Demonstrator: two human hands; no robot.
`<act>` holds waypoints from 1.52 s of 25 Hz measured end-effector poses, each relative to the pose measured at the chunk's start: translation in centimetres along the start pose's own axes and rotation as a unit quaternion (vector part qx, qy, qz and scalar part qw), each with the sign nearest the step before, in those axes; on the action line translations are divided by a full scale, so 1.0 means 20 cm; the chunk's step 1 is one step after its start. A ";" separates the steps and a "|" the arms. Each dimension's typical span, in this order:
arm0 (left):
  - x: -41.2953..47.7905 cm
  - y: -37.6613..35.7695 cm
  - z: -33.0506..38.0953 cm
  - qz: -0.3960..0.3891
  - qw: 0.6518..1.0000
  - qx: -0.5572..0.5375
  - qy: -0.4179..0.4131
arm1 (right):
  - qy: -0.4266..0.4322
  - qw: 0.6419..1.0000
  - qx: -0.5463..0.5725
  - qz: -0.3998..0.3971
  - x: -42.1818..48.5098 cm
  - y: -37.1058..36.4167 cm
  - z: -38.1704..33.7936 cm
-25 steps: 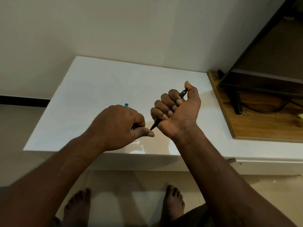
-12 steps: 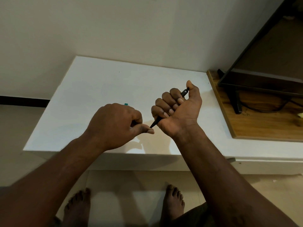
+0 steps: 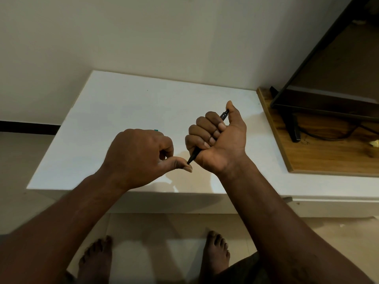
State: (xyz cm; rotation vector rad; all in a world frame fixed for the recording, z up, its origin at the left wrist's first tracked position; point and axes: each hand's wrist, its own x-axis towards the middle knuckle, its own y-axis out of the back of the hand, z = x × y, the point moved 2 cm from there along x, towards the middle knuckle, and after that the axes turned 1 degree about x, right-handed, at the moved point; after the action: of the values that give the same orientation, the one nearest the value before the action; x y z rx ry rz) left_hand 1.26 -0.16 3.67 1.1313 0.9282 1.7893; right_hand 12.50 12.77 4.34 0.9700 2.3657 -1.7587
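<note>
Looking down from the head view, the right hand [image 3: 222, 140] has its grip curled tight round a black pen [image 3: 224, 114], held above the white surface [image 3: 102, 111], with the tip slanting down to touch the left hand's [image 3: 139, 154] outstretched thumb. The left grip is curled; whether it holds the teal bit [image 3: 156, 130] behind its knuckles is unclear.

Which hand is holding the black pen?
The right hand: its fingers curl round the black pen. The left hand has just its thumb at the tip.

Black pen [image 3: 193, 155], teal cap [image 3: 156, 130], white table [image 3: 123, 103], wood-grain board [image 3: 328, 156]
</note>
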 end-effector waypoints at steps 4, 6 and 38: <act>0.00 0.00 0.00 -0.022 1.000 0.001 0.011 | -0.011 1.000 -0.012 0.001 0.00 0.00 0.01; 0.00 -0.01 0.00 -0.032 0.999 0.008 0.013 | -0.008 1.000 -0.015 0.005 0.00 0.00 0.01; 0.02 -0.08 -0.09 -0.101 0.989 0.030 0.108 | 0.091 0.813 -0.564 0.112 0.07 0.04 0.06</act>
State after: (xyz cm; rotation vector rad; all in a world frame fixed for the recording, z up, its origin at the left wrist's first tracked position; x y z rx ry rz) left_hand -0.13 0.56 1.74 0.8566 1.1870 1.7496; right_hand 11.28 12.41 2.70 1.0703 2.5516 0.0000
